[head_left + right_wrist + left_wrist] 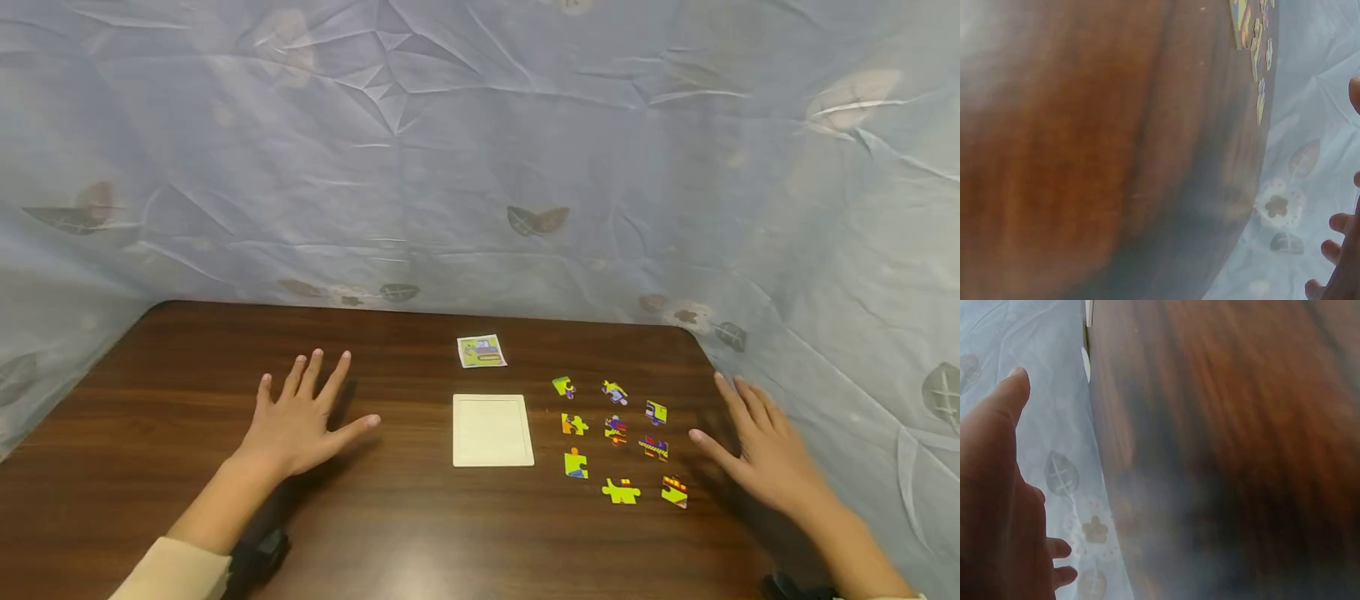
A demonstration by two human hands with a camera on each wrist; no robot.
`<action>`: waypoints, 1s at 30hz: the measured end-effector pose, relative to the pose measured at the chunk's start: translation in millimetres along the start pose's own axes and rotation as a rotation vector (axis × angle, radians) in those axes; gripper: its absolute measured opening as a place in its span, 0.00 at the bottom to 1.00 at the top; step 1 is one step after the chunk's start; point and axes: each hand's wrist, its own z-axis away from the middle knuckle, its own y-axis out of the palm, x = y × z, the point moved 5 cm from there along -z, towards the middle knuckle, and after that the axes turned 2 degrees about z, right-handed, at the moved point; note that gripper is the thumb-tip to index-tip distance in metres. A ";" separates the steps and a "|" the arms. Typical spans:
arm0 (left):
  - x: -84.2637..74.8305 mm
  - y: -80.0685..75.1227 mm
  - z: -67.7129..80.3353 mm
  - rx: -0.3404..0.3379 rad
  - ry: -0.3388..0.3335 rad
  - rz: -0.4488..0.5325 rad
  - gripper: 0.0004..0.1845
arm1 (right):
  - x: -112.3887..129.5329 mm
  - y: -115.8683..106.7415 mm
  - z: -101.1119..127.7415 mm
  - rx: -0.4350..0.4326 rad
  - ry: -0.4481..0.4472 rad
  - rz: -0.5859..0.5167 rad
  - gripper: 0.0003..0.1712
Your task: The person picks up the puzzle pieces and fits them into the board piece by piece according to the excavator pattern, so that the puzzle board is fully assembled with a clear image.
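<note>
A white square puzzle tray point(492, 430) lies mid-table. Behind it sits a small picture card point(482, 351) showing a green vehicle. Right of the tray, several coloured puzzle pieces point(617, 430) are spread in rows. My left hand point(300, 417) is flat, fingers spread, on the wood left of the tray, holding nothing. My right hand point(753, 446) hovers or rests open just right of the pieces, nearest the yellow piece point(674, 492). In the left wrist view the left hand point(997, 500) shows open beside the table. The right wrist view catches only fingertips point(1335, 244) and a few pieces point(1259, 56).
The dark wooden table point(187, 467) has rounded far corners. A pale blue leaf-print cloth point(480, 150) hangs behind and wraps both sides. Both wrist views are blurred.
</note>
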 end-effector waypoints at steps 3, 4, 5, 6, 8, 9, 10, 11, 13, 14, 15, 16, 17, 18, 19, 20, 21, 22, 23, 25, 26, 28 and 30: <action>-5.7 -2.2 -0.7 -0.007 0.028 0.013 0.58 | 9.9 -2.0 -13.2 -0.008 -0.061 0.001 0.53; -8.6 -2.9 -1.5 -0.008 0.044 0.022 0.57 | 13.9 -2.7 -17.7 -0.010 -0.085 -0.009 0.52; -12.1 -3.5 -2.8 -0.006 0.061 0.031 0.58 | 18.5 -3.7 -22.3 -0.012 -0.113 -0.019 0.51; -16.1 -3.8 -4.4 0.000 0.080 0.043 0.58 | 23.3 -4.4 -27.2 -0.016 -0.143 -0.029 0.49; -25.6 -3.9 -8.3 0.014 0.125 0.072 0.58 | 33.7 -4.7 -36.4 -0.014 -0.195 -0.042 0.44; -31.1 -3.7 -10.5 0.023 0.153 0.083 0.59 | 39.5 -4.4 -40.8 0.000 -0.213 -0.052 0.41; -36.9 -3.1 -12.8 0.035 0.181 0.094 0.59 | 44.9 -2.8 -45.2 0.018 -0.227 -0.060 0.38; -42.9 -2.1 -15.1 0.049 0.208 0.107 0.60 | 50.6 -1.0 -49.7 0.037 -0.240 -0.070 0.36; -55.6 0.5 -19.5 0.081 0.261 0.138 0.61 | 62.0 4.1 -58.8 0.084 -0.253 -0.080 0.34; -62.0 2.3 -21.9 0.100 0.284 0.155 0.61 | 67.8 7.0 -63.5 0.111 -0.260 -0.086 0.33; -68.5 4.5 -24.0 0.125 0.301 0.171 0.62 | 73.2 10.0 -68.2 0.136 -0.269 -0.091 0.32; -74.0 6.7 -25.9 0.150 0.312 0.191 0.62 | 79.3 13.4 -73.3 0.156 -0.285 -0.090 0.31; -79.5 9.0 -27.9 0.173 0.322 0.209 0.63 | 84.6 16.6 -78.2 0.176 -0.296 -0.092 0.30; -84.6 11.0 -29.6 0.196 0.325 0.225 0.63 | 89.4 20.2 -83.0 0.191 -0.315 -0.089 0.29; -89.6 12.4 -31.0 0.214 0.328 0.237 0.63 | 93.8 23.2 -87.2 0.203 -0.335 -0.089 0.27; -94.0 14.0 -32.5 0.226 0.335 0.244 0.64 | 97.4 25.9 -91.1 0.216 -0.347 -0.088 0.26; -98.2 15.0 -33.9 0.235 0.342 0.247 0.65 | 100.7 28.7 -94.7 0.225 -0.364 -0.091 0.25; -101.9 16.0 -35.3 0.243 0.346 0.248 0.65 | 103.5 31.2 -98.1 0.234 -0.381 -0.098 0.25; -104.8 17.1 -36.6 0.250 0.346 0.243 0.66 | 105.4 33.5 -101.5 0.244 -0.388 -0.106 0.24; -108.9 19.0 -38.9 0.258 0.349 0.230 0.68 | 108.8 37.3 -107.7 0.260 -0.393 -0.126 0.24; -110.0 20.6 -40.2 0.264 0.349 0.220 0.70 | 110.2 39.3 -110.9 0.269 -0.391 -0.139 0.24; -111.7 23.7 -42.2 0.276 0.351 0.198 0.71 | 113.0 43.5 -116.3 0.282 -0.384 -0.167 0.23; -112.9 27.3 -43.7 0.280 0.365 0.173 0.72 | 115.8 48.3 -120.6 0.292 -0.375 -0.180 0.23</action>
